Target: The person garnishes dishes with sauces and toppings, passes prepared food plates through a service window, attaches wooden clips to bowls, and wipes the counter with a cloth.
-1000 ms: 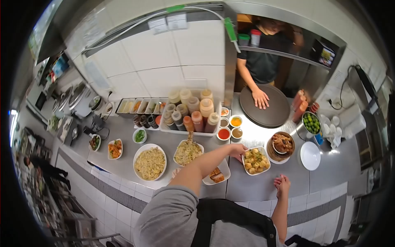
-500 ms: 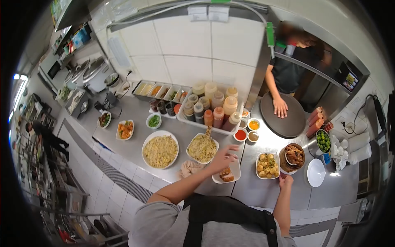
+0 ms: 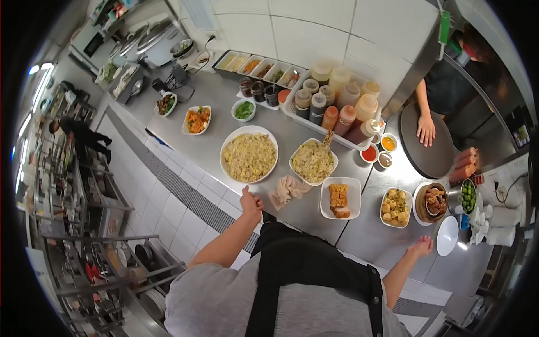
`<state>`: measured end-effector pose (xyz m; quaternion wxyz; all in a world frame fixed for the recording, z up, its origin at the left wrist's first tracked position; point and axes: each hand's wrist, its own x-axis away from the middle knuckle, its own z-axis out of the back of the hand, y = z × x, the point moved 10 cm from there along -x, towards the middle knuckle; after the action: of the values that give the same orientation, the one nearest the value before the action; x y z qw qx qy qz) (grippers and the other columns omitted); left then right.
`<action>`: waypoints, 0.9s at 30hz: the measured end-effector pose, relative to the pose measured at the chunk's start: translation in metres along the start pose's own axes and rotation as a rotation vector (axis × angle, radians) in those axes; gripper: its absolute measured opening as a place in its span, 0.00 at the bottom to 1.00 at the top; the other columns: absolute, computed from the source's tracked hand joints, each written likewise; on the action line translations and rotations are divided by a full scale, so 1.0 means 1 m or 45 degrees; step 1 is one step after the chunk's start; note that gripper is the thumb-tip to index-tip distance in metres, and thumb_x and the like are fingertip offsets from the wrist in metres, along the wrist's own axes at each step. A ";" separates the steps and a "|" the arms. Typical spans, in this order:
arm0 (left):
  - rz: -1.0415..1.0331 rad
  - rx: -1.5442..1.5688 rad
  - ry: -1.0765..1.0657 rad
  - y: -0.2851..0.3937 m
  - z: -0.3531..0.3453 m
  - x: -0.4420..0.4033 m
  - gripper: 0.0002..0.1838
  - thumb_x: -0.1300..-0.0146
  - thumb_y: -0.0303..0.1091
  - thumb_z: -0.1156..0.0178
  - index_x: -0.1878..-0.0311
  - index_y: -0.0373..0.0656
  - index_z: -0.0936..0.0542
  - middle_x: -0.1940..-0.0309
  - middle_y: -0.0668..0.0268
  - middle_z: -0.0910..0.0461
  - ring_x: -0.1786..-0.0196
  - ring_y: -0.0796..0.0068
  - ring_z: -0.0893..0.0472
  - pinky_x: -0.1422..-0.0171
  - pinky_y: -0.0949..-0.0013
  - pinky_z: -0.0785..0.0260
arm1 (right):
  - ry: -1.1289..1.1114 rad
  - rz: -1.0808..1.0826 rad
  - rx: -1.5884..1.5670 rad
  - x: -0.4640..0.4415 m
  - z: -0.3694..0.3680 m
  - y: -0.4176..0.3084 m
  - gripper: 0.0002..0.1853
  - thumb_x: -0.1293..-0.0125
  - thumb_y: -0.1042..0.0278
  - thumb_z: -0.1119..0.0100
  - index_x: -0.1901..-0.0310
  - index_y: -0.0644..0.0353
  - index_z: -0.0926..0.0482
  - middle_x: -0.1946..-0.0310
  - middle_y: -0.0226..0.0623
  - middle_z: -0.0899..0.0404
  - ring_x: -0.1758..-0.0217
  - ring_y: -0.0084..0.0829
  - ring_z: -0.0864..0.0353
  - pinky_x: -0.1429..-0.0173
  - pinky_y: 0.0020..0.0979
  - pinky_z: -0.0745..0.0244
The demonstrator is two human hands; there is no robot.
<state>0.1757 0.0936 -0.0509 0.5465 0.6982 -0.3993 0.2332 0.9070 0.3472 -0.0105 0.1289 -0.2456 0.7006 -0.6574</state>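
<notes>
Rice (image 3: 249, 153), pale yellow, in round white bowl (image 3: 252, 181); left hand (image 3: 252, 204) curled closed, right hand (image 3: 421, 246) half-open, both empty.

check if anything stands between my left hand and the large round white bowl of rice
Nothing visible: the left hand is by the near edge of the bowl of rice; the crumpled beige cloth lies to the right.
</notes>
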 end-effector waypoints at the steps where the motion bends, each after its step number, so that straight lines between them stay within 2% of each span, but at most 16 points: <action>1: 0.002 -0.028 0.052 0.006 0.006 -0.006 0.18 0.38 0.50 0.49 0.67 0.44 0.33 0.78 0.65 0.28 0.80 0.71 0.30 0.77 0.74 0.38 | 0.032 0.172 0.083 0.011 0.006 -0.016 0.16 0.38 0.78 0.51 0.48 0.64 0.31 0.58 0.41 0.28 0.56 0.34 0.27 0.54 0.32 0.28; 2: 0.008 -0.060 0.101 0.011 0.015 -0.013 0.18 0.38 0.51 0.50 0.67 0.43 0.34 0.77 0.64 0.27 0.79 0.70 0.28 0.77 0.73 0.37 | 0.072 0.346 0.173 0.024 0.015 -0.033 0.14 0.37 0.77 0.50 0.49 0.63 0.30 0.61 0.38 0.28 0.60 0.31 0.27 0.58 0.29 0.29; 3: -0.050 -0.046 -0.057 0.022 0.014 -0.032 0.19 0.37 0.50 0.51 0.58 0.42 0.32 0.67 0.58 0.23 0.68 0.65 0.23 0.66 0.67 0.27 | 0.056 0.477 0.341 0.045 0.011 -0.048 0.14 0.38 0.77 0.51 0.50 0.63 0.30 0.61 0.36 0.29 0.60 0.30 0.29 0.57 0.29 0.31; 5: -0.117 -0.129 -0.311 0.051 -0.005 -0.038 0.17 0.36 0.41 0.52 0.51 0.40 0.32 0.56 0.51 0.23 0.57 0.60 0.20 0.55 0.63 0.25 | 0.030 0.720 0.655 0.102 -0.013 -0.077 0.12 0.38 0.78 0.52 0.52 0.64 0.31 0.61 0.34 0.32 0.59 0.29 0.33 0.54 0.29 0.34; 7: -0.087 -0.110 -0.461 0.070 -0.017 -0.035 0.20 0.39 0.31 0.56 0.43 0.35 0.34 0.47 0.48 0.27 0.44 0.53 0.25 0.43 0.54 0.27 | -0.415 0.696 0.465 0.168 -0.048 -0.070 0.08 0.38 0.76 0.51 0.57 0.62 0.32 0.64 0.32 0.35 0.61 0.28 0.36 0.53 0.29 0.37; 9: -0.028 -0.205 -0.487 0.073 -0.008 -0.057 0.25 0.45 0.24 0.58 0.42 0.28 0.37 0.43 0.47 0.30 0.40 0.49 0.29 0.39 0.46 0.29 | -0.916 0.455 0.497 0.215 -0.068 -0.009 0.07 0.38 0.77 0.52 0.58 0.61 0.34 0.65 0.33 0.34 0.65 0.27 0.32 0.59 0.28 0.33; 11: -0.026 -0.199 -0.561 0.077 -0.013 -0.058 0.28 0.49 0.21 0.60 0.41 0.24 0.39 0.42 0.46 0.32 0.40 0.45 0.29 0.39 0.42 0.30 | -1.379 0.036 0.593 0.285 -0.090 0.023 0.11 0.36 0.79 0.55 0.54 0.59 0.39 0.68 0.36 0.31 0.75 0.26 0.26 0.71 0.26 0.27; 13: -0.063 -0.168 -0.535 0.081 -0.015 -0.053 0.29 0.50 0.21 0.60 0.40 0.23 0.40 0.42 0.45 0.32 0.40 0.43 0.29 0.40 0.43 0.28 | -1.395 -0.378 0.523 0.312 -0.085 0.068 0.16 0.35 0.80 0.58 0.48 0.60 0.44 0.64 0.43 0.28 0.73 0.32 0.21 0.70 0.31 0.21; 16: -0.097 -0.129 -0.496 0.086 -0.015 -0.043 0.31 0.51 0.20 0.59 0.39 0.23 0.41 0.42 0.44 0.32 0.42 0.41 0.28 0.42 0.43 0.26 | -1.404 -0.594 0.293 0.339 -0.099 0.079 0.20 0.35 0.80 0.59 0.43 0.60 0.49 0.59 0.52 0.27 0.68 0.39 0.18 0.64 0.35 0.17; 21: -0.193 -0.170 -0.466 0.100 -0.012 -0.029 0.27 0.52 0.21 0.57 0.44 0.19 0.38 0.50 0.41 0.27 0.52 0.42 0.21 0.50 0.44 0.22 | -1.347 -0.631 0.194 0.346 -0.115 0.076 0.22 0.35 0.81 0.59 0.42 0.60 0.52 0.54 0.55 0.29 0.61 0.42 0.18 0.59 0.38 0.17; 22: -0.248 -0.150 -0.479 0.107 -0.020 -0.013 0.25 0.51 0.21 0.57 0.47 0.18 0.37 0.52 0.40 0.26 0.56 0.43 0.19 0.54 0.43 0.21 | -1.351 -0.631 0.212 0.347 -0.116 0.076 0.22 0.35 0.81 0.59 0.42 0.60 0.52 0.53 0.55 0.29 0.60 0.43 0.18 0.58 0.39 0.17; 25: -0.276 -0.318 -0.618 0.113 -0.054 0.027 0.30 0.53 0.21 0.56 0.41 0.24 0.40 0.45 0.39 0.32 0.49 0.44 0.22 0.46 0.42 0.25 | -1.340 -0.662 0.208 0.348 -0.119 0.078 0.23 0.37 0.83 0.59 0.43 0.61 0.53 0.52 0.56 0.30 0.58 0.44 0.19 0.57 0.39 0.17; 27: -0.288 -0.389 -0.560 0.111 -0.080 0.062 0.28 0.53 0.20 0.55 0.44 0.22 0.38 0.47 0.38 0.31 0.51 0.45 0.22 0.47 0.42 0.24 | -1.341 -0.694 0.200 0.346 -0.123 0.083 0.24 0.38 0.84 0.60 0.43 0.61 0.53 0.51 0.56 0.30 0.57 0.45 0.19 0.55 0.39 0.17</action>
<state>0.1301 0.1414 0.0841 0.5681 0.6817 -0.4583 -0.0493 0.5375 0.2766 -0.0300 0.3034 -0.6990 0.4034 -0.5065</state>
